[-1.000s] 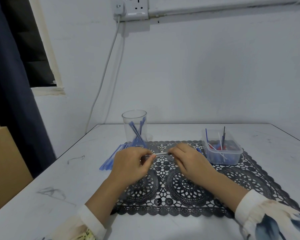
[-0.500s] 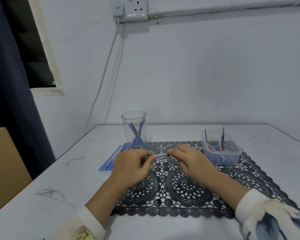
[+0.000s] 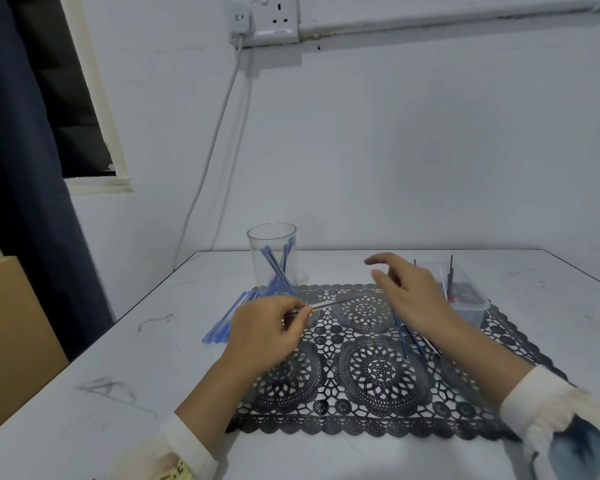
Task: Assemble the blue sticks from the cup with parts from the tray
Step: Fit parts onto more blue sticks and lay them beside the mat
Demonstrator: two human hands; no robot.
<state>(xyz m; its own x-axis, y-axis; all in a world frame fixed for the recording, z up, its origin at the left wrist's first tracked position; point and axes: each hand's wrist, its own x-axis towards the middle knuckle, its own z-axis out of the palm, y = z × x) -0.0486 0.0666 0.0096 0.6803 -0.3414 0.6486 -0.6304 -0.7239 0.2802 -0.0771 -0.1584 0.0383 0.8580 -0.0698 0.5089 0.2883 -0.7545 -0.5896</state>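
stick [image 3: 329,304] pinched by left hand [image 3: 264,327] fingers over mat [image 3: 378,372], just in front of cup [image 3: 272,258], long axis pointing right. right hand [image 3: 413,299] loose, holding nothing, just beside tray [image 3: 477,311]. Nearer for the next part.

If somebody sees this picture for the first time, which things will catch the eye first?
The black lace mat stands out in the middle, with two hands above it: the left hand pinches a thin stick, and the right hand hovers open near the tray. Behind the left hand, a clear cup holds blue sticks.
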